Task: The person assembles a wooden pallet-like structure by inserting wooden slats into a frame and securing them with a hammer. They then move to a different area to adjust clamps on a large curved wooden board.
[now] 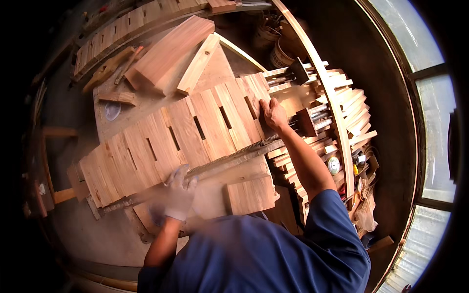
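Note:
A long row of pale wooden boards, with narrow dark slots between several of them, lies slantwise on a bench in front of me. My right hand is bare and closed at the row's right end, its fingers curled over the edge of the last board. My left hand wears a whitish glove. Its fingers are apart at the near edge of the row, and it holds nothing I can see. Beyond the right end stand two dark square metal plates on steel rods. A threaded bar runs along the near side.
Behind the row, a thick reddish wooden beam and a paler plank lie on a board. A short wood block sits close to my body. Stacked wood strips, a long curved-looking batten and a bucket are at the right.

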Motion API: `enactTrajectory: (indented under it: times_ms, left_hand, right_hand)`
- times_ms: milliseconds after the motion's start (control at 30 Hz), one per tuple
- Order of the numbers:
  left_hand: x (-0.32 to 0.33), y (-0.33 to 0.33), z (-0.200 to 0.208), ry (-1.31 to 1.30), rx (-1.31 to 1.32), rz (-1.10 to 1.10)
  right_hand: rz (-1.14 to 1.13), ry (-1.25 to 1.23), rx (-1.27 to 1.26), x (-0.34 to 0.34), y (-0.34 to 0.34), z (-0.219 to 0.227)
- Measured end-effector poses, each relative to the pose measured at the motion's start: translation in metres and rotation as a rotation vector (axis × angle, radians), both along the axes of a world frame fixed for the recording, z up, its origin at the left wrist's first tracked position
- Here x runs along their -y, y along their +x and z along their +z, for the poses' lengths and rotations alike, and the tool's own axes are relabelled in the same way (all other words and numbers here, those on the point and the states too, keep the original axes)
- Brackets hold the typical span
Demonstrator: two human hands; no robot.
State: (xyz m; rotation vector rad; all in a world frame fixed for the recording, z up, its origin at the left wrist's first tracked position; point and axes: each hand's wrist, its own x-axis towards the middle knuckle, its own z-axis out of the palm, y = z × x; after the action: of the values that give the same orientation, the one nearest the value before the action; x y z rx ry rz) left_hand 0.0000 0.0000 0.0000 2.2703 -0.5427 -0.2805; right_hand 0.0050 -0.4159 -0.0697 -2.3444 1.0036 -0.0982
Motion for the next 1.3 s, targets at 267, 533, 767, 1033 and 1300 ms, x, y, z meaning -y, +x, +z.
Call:
enactTrajectory:
  times_ms: [267, 533, 767, 1033, 1300]
  left_hand:
    - [-0.024, 0.096, 0.008, -0.021, 0.235, 0.174]
    - [-0.047, 0.244, -0.013, 0.178, 0.155, 0.514]
    - [-0.022, 0.339, -0.041, 0.395, 0.072, 0.440]
    - [-0.014, 0.362, -0.062, 0.655, 0.105, 0.361]
    - [-0.047, 0.318, -0.024, 0.096, 0.128, 0.310]
  right_hand:
    - [0.093, -0.135, 0.082, -0.004, -0.005, 0.011]
    - [0.058, -0.175, 0.019, -0.004, -0.003, 0.017]
    - [0.078, -0.179, 0.065, -0.001, -0.004, 0.012]
    - [0.093, -0.207, 0.033, 0.003, -0.007, 0.007]
    - [0.060, -0.177, -0.026, -0.006, -0.005, 0.016]
